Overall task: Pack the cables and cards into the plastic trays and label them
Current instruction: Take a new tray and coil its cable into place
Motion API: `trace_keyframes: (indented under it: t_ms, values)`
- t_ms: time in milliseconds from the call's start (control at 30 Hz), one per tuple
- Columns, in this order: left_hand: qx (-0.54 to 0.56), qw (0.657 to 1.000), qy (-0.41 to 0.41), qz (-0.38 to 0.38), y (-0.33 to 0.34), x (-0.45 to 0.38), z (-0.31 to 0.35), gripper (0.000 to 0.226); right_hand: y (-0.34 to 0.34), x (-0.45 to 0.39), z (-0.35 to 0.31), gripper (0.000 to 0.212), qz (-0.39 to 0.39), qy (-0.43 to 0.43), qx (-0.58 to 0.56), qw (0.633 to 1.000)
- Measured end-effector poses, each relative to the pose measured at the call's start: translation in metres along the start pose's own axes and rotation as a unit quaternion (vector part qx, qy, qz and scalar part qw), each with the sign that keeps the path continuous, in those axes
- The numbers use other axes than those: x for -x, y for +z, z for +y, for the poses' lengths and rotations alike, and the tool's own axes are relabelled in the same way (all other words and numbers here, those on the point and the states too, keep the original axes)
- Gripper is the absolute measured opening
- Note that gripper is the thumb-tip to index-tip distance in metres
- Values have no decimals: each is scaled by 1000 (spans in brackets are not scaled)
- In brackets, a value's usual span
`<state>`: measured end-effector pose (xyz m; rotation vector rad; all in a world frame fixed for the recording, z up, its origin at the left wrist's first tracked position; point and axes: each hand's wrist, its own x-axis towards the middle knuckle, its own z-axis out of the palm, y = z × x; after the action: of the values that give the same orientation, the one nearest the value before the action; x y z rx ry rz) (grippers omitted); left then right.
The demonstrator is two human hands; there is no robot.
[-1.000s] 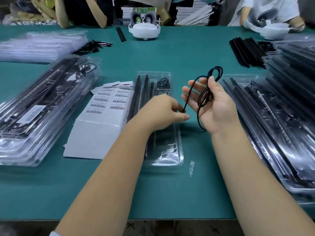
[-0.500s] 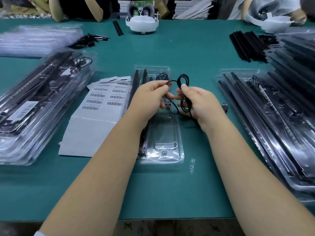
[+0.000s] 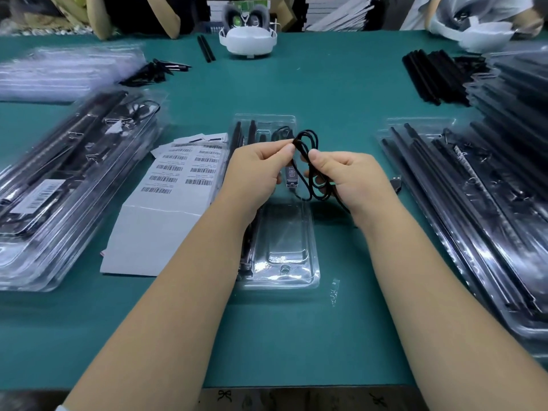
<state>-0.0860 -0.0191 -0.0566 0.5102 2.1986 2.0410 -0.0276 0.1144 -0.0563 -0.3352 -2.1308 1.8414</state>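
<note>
A clear plastic tray (image 3: 311, 262) lies lengthwise on the green table in front of me, with black rods in its left slots. Above its middle I hold a coiled black cable (image 3: 308, 140). My left hand (image 3: 252, 173) pinches the top of the coil between thumb and forefinger. My right hand (image 3: 350, 176) grips the coil's lower loops, which hang under its fingers. A small inline controller on the cable (image 3: 291, 176) dangles between my hands. A sheet of barcode labels (image 3: 178, 173) lies just left of the tray.
Stacks of filled clear trays stand at the left (image 3: 59, 185) and the right (image 3: 480, 209). Loose black rods (image 3: 430, 75) lie at the far right. A white headset (image 3: 248, 40) sits at the far edge, where other people's arms show. A plastic scrap (image 3: 335, 290) lies near the tray.
My right hand came in from the right with the cable to above the tray. My left hand rose from the tray and took the top of the coil.
</note>
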Motion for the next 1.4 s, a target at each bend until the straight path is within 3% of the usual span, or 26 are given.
trace_keyframes:
  t_ms: [100,267,500,600,700,800,867,1033,1133,1233,1333,1400]
  values:
    - [-12,1000,29,3,3,1,0,15,1,-1,-1,17,17,-11,-23,1000]
    - [-11,998,56,34,8,7,4,20,2,1,-2,23,10,-61,46,997]
    - [2,997,59,-42,7,11,6,14,2,10,-5,12,39,-104,144,983]
    - [-2,997,58,-48,9,11,5,21,1,8,-6,5,26,-93,137,986]
    - [-17,997,64,-45,8,9,3,22,2,6,-6,14,13,-54,127,990]
    - [93,988,-6,-127,6,8,6,19,2,6,-6,20,11,-28,72,997]
    - [157,972,-49,-166,7,7,6,29,3,5,-5,22,26,-34,70,997]
    - [-62,995,44,-70,15,5,-4,26,1,3,-3,29,2,-18,149,989]
    - [38,999,0,-34,12,-1,-7,34,-12,2,-4,49,-64,35,250,965]
    - [189,978,-59,-60,9,-6,-6,35,-25,6,-6,28,-129,74,312,939]
    - [196,976,-75,-55,8,-8,-7,38,-39,8,-9,13,-136,79,330,931]
    - [127,989,-52,-47,10,-7,-7,37,-45,8,-11,11,-123,73,346,927]
